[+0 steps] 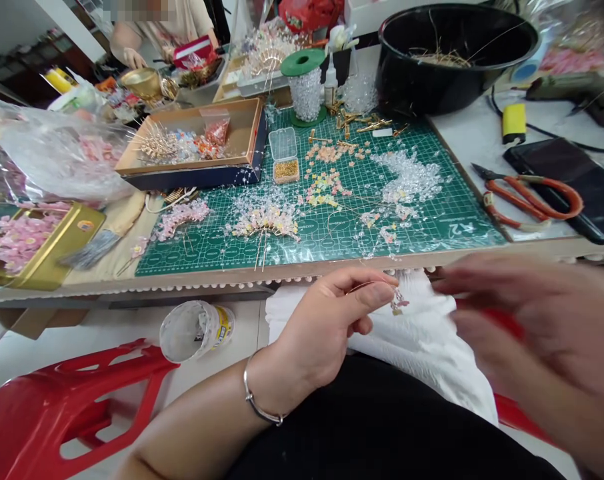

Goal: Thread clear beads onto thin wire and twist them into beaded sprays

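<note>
My left hand (332,317) is closed in a pinch, thumb against fingers, in front of the table edge. It grips a small wired bead sprig (398,303) with clear and pinkish pieces, and thin wire runs back over the fingers. To the right, my right hand (527,333) is smeared by motion, apart from the sprig; whether it holds anything is not visible. Beyond them on the green cutting mat (332,250) lie clear beads (409,175), yellow and pink flower beads (327,190), peach ones (335,152) and a beaded hair comb (265,223).
Orange-handled scissors (537,193) and a black phone (572,187) lie at the right. A black basin (457,67), a bead spool (305,90) and an open box (192,150) stand farther back. Below are a white bucket (192,330) and a red stool (77,400). Another person (162,33) sits opposite.
</note>
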Available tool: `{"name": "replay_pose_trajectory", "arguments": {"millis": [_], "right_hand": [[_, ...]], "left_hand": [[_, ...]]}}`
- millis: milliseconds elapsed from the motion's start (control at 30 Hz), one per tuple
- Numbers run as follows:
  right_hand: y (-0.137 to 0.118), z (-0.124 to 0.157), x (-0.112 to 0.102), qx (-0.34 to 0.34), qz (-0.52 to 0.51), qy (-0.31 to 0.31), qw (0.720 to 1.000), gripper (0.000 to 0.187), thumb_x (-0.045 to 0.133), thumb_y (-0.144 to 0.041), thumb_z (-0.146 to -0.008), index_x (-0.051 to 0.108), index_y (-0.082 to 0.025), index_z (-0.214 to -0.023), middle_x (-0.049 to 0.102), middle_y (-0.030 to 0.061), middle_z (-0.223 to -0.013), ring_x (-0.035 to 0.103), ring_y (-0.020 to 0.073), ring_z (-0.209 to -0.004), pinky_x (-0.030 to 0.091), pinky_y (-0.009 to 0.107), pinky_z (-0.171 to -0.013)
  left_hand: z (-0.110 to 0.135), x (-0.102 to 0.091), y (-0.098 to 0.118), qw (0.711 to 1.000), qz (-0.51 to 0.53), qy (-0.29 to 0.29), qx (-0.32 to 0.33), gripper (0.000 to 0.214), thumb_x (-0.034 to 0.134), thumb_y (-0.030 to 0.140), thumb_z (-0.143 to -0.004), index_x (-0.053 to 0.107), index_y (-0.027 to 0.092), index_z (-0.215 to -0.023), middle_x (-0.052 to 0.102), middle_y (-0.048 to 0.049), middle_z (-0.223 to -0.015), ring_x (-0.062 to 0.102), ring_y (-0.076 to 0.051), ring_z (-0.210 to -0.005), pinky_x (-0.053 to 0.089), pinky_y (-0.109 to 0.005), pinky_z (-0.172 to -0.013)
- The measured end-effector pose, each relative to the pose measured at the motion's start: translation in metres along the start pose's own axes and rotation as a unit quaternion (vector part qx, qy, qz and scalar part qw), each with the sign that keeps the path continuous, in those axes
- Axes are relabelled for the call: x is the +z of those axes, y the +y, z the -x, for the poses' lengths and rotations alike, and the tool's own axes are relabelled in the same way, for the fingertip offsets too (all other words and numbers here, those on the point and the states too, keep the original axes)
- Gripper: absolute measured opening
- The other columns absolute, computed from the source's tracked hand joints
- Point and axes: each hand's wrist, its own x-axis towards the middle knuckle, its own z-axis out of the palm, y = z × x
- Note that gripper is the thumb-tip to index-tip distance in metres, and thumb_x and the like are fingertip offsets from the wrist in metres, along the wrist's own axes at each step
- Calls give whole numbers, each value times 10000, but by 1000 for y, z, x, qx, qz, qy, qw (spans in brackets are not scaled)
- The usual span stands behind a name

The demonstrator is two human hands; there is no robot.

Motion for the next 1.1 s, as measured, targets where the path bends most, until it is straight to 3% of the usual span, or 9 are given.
{"name": "replay_pose_trajectory", "arguments": {"millis": [67,133,233,333,467,667,867,1000,1100], "right_hand": [[-6,5,11,62,-70,-70,993,320,630,-561,-922,666,-321,-1132,751,65,-1019,716,287,-875,568,395,-678],[-9,2,21,104,-181,-111,972,248,618,-527,-950,690,-297,-1008,751,31,-872,715,218,-783,577,328,-668],[-6,-6,26,149,-311,-121,931,244,634,-506,-951,689,-273,-907,699,0,-751,665,157,-705,552,250,-635],[4,-12,19,169,-357,-133,909,284,637,-542,-932,671,-262,-905,652,-17,-699,619,148,-636,520,249,-577],[12,-16,2,185,-295,-177,921,275,668,-518,-901,682,-243,-897,572,-37,-641,515,128,-571,437,249,-536],[4,-27,-22,171,-216,-241,931,212,656,-418,-826,654,-224,-744,490,-42,-607,401,125,-574,302,253,-513],[4,-36,-34,133,-153,-355,913,66,635,-250,-749,633,-215,-693,503,-45,-614,391,119,-573,282,253,-509],[7,-41,-37,94,-111,-412,900,64,638,-179,-721,631,-223,-676,498,-58,-615,398,112,-566,289,243,-491],[1,-44,-40,78,-83,-426,897,75,621,-169,-717,619,-228,-670,487,-60,-605,404,114,-561,299,241,-482]], "left_hand": [[-3,1,-3,1000,10,-18,0,163,851,290,-756,758,183,-835,638,21,-726,432,-35,-542,310,-194,-504],[-4,2,-6,999,0,-47,7,159,831,292,-784,752,184,-869,648,6,-746,517,-63,-597,335,-193,-505],[0,-1,-6,995,-50,-77,24,264,826,332,-804,729,202,-1012,635,8,-772,583,-95,-656,395,-177,-485],[7,-7,1,991,-100,-91,-10,490,864,328,-766,639,244,-1193,621,43,-808,516,-53,-517,417,-165,-421],[14,-14,12,984,-135,-96,-65,432,892,383,-723,640,182,-1012,651,27,-759,512,-40,-476,353,-154,-408],[9,-26,25,952,-219,-182,-111,316,852,434,-754,743,141,-800,665,-23,-603,494,-77,-510,327,-211,-485],[-2,-25,31,927,-309,-207,-48,120,793,274,-823,758,159,-810,724,-57,-888,639,-143,-853,476,-251,-780],[-8,-18,38,939,-277,-190,-79,151,731,292,-864,672,157,-828,739,-70,-883,654,-124,-754,350,-193,-521],[-10,-16,53,905,-385,-165,-69,156,675,308,-902,661,158,-861,737,-65,-863,629,-109,-666,318,-201,-491]]}}
